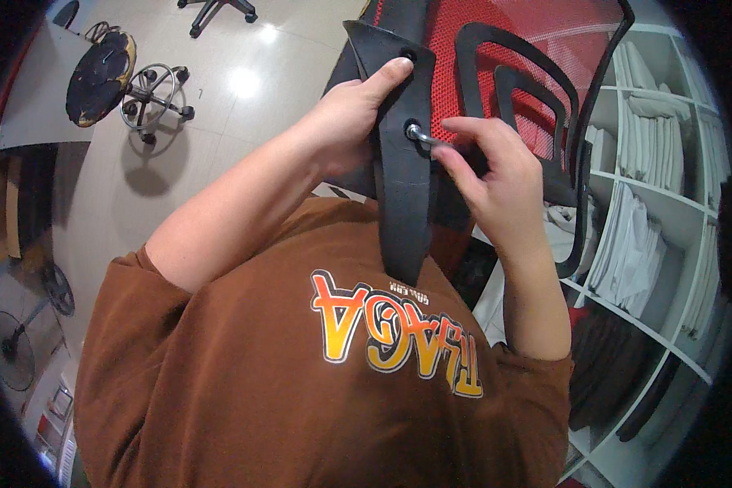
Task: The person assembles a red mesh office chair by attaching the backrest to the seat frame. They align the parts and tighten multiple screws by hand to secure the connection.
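A black plastic chair armrest (pixel 405 195) stands upright against my chest, beside the seat of an office chair with a red mesh backrest (pixel 447 73). My left hand (pixel 354 118) is closed around the armrest's upper part. Its thumb lies near an upper bolt hole (pixel 409 56), and its fingers are hidden behind the plastic. In the lower hole sits the end of a bent silver hex key (pixel 419 133). My right hand (pixel 496 163) has the key's free end between thumb and index finger, with the other fingers curled.
White shelves (pixel 626 171) with stacked pale and dark cloth line the right side. At the left, a worn round stool (pixel 102 79) with a wheeled base stands on the tiled floor (pixel 244 122). Another wheeled chair base (pixel 220 12) is at the top, and a fan (pixel 12 350) at the lower left.
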Motion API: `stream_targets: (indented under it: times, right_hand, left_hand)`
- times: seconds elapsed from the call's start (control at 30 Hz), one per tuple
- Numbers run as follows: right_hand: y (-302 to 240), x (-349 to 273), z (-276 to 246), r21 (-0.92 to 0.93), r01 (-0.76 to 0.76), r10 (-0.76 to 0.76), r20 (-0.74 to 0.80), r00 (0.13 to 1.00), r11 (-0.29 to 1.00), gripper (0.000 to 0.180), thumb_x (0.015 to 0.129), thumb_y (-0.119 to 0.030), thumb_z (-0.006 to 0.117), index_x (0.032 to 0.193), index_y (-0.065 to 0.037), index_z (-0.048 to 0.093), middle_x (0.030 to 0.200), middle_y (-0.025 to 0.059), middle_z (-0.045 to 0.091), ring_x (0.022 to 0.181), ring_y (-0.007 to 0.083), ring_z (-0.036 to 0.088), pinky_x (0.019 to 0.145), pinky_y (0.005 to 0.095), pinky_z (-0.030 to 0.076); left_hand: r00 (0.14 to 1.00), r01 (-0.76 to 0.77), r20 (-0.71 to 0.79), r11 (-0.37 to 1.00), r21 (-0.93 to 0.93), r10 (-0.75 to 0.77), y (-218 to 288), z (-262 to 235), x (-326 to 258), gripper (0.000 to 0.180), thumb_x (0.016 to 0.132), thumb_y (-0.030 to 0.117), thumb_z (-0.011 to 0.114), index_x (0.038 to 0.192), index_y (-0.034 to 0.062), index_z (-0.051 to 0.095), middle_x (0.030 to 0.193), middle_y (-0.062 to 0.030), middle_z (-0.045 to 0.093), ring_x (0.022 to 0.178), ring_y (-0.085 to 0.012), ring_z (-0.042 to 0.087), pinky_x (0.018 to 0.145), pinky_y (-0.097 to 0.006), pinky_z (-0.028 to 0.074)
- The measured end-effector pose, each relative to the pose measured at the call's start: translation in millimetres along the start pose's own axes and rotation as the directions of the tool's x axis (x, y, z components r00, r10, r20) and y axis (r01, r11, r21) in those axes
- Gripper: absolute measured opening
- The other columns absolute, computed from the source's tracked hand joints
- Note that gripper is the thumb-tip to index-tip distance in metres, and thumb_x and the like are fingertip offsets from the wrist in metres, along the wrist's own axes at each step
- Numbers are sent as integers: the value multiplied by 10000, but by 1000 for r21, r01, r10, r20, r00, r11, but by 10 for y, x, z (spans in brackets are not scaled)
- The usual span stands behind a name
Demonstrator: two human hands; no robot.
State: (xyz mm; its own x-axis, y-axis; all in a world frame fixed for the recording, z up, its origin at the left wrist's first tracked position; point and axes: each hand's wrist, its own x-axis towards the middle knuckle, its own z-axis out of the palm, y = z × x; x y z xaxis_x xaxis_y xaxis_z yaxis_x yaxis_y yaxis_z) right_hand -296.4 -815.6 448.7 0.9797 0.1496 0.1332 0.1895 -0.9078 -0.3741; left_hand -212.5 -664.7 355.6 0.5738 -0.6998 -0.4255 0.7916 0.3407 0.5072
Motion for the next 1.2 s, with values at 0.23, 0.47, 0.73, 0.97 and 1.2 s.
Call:
stream_targets:
  times: [0.23, 0.47, 0.73, 0.97, 1.2]
  right_hand:
    - [-119, 206, 97, -205, 212, -232, -78, 970, 955, 190, 745, -111, 670, 935, -121, 665, 1020, 63, 581, 913, 269, 585, 722, 379, 469]
    - [-136, 145, 10, -346, 315, -330, 17, 944, 884, 224, 690, -173, 709, 907, -153, 656, 1010, 13, 568, 966, 232, 558, 785, 396, 442]
    - [-38, 468, -82, -250, 572, -506, 282, 815, 782, 105, 770, -163, 574, 853, -105, 602, 928, 34, 573, 882, 220, 578, 750, 367, 437]
    - [-46, 297, -415, -216, 309, -275, 171, 946, 926, 138, 836, -138, 560, 966, -97, 581, 898, 76, 632, 851, 216, 609, 756, 367, 435]
    - [461, -1012, -200, 682, -477, 392, 291, 873, 555, 171, 892, -137, 501, 983, 3, 541, 845, 93, 578, 850, 154, 562, 796, 296, 436]
  left_hand:
    - [998, -41, 39, 998, -40, 42, 13, -3, 2, 486, 919, 441, 560, 1095, -12, 571, 941, -119, 656, 816, -202, 660, 759, -381, 554]
    - [997, -58, 51, 995, -75, 62, -12, -19, 10, 494, 914, 420, 582, 1108, -34, 568, 951, -120, 655, 806, -204, 659, 734, -370, 558]
    - [996, -25, 82, 996, -85, 32, -20, -53, 2, 496, 906, 406, 600, 1097, -50, 570, 957, -124, 658, 795, -206, 660, 727, -362, 554]
    - [1000, -16, 18, 1000, -24, 16, -17, -6, -13, 483, 934, 486, 508, 1087, 36, 593, 968, -79, 661, 857, -187, 646, 806, -367, 531]
    - [998, -43, -55, 999, 4, 43, 93, 162, -32, 520, 924, 528, 499, 1117, 56, 597, 975, -69, 664, 858, -189, 647, 829, -377, 519]
